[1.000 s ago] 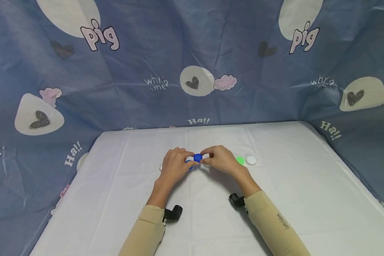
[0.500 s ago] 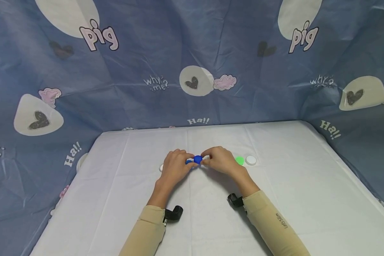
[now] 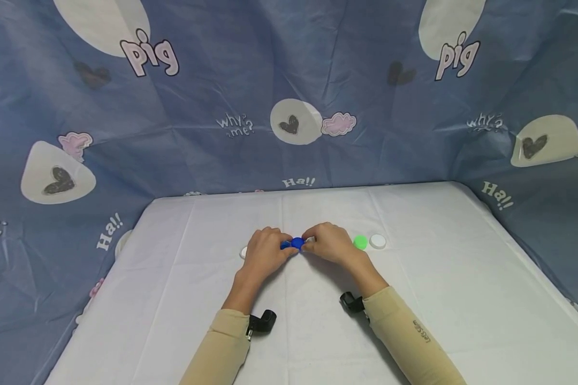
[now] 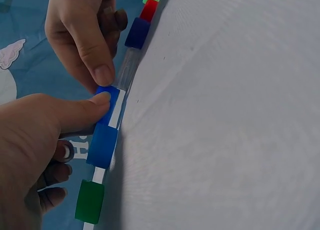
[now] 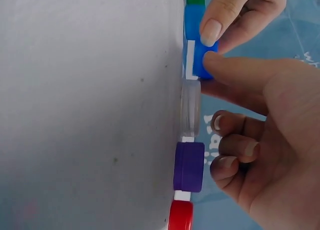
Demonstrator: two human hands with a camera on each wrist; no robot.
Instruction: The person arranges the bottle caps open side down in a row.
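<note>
Both hands meet at a blue bottle cap (image 3: 297,243) in the middle of the head view. My left hand (image 3: 266,250) pinches its left side between thumb and index finger, while my right hand (image 3: 331,243) pinches the right side. The cap is down in a row of caps on the white cloth. Beside it, a lighter blue cap (image 4: 102,147) and a dark green cap (image 4: 90,202) stand near the left hand's curled fingers. A clear cap (image 5: 190,109) stands by the right hand, with a purple cap (image 5: 189,167) and a red cap (image 5: 181,216) further along.
At the row's right end lie a bright green cap (image 3: 360,242) and a white cap (image 3: 378,241). Another white cap (image 3: 243,253) shows partly behind the left hand. A white cloth (image 3: 318,331) covers the table, and a blue printed curtain (image 3: 250,160) hangs behind it.
Both hands have lowered slightly toward the cloth with the blue cap pinched between them. The lighter blue cap beside it and the row's end caps have stayed in place.
</note>
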